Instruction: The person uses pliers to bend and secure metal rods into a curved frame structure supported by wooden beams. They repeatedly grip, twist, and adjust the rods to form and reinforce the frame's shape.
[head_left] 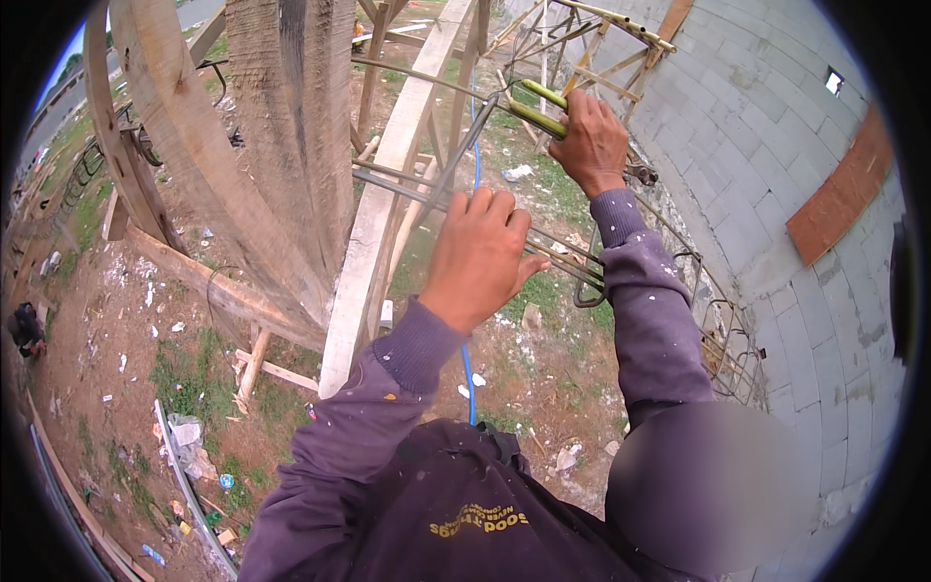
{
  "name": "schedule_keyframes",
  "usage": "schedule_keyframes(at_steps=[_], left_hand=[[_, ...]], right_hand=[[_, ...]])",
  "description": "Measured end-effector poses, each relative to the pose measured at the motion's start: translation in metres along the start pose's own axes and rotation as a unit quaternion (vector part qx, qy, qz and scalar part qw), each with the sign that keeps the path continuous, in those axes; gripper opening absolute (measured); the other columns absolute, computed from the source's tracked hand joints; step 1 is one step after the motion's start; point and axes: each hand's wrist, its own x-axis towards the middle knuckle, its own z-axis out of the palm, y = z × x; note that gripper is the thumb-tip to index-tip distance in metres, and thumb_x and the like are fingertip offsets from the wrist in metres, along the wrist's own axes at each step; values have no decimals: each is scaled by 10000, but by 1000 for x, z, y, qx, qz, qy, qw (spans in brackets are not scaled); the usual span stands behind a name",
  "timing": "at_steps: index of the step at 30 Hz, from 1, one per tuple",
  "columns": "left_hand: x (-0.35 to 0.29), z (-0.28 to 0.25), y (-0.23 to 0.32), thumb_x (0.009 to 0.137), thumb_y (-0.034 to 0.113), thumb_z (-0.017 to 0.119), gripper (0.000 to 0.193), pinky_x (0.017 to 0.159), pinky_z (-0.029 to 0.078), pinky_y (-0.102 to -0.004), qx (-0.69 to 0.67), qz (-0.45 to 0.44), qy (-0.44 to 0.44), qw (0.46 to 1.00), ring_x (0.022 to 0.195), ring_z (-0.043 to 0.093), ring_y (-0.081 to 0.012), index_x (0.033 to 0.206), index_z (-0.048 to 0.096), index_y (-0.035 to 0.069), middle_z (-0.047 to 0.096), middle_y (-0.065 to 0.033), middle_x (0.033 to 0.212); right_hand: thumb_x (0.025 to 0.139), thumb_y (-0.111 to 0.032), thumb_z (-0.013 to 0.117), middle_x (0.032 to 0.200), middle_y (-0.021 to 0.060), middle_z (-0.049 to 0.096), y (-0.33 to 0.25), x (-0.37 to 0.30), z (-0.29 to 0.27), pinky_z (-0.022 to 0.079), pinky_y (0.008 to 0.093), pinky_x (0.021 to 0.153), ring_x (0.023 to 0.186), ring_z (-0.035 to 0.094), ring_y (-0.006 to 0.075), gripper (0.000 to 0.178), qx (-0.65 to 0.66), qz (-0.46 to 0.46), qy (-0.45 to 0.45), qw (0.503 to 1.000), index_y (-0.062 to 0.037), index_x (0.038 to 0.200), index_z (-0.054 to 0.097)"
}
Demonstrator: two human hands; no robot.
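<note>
My right hand [593,141] is closed around the green handles of pincers [539,118]. Their jaws meet the corner of a bent steel stirrup [464,155], where a thin tie wire seems to be, too small to make out clearly. Lower and to the left, my left hand [475,254] has its fingers curled over the long steel rebars [567,254] of the same cage, thumb stretched along them. My left palm hides part of the bars. The cage lies across a pale wooden beam [393,165] on its left.
Tall rough boards [281,126] stand at the left. A grey block wall [776,165] rises at the right, with another rebar cage [718,339] along its foot. Below, a blue hose [468,373] crosses littered, grassy ground. Another person [26,328] is at the far left edge.
</note>
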Motion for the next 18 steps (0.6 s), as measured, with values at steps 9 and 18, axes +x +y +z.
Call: schedule_keyframes(at_steps=[9, 18], left_hand=[[17, 1, 5, 780, 327, 766, 336, 802, 382, -398, -13, -24, 23, 999, 900, 494, -275, 877, 619, 41, 517, -93, 906], [18, -6, 10, 824, 265, 732, 261, 783, 418, -401, -25, -63, 30, 997, 855, 537, -279, 857, 653, 19, 552, -108, 867]], right_hand=[[683, -108, 679, 824, 100, 649, 17, 24, 19, 525, 448, 647, 814, 665, 308, 299, 16, 57, -120, 991, -107, 935, 518], [670, -165, 700, 752, 130, 642, 19, 20, 20, 512, 454, 617, 709, 653, 344, 313, 49, 39, -115, 991, -81, 896, 500]])
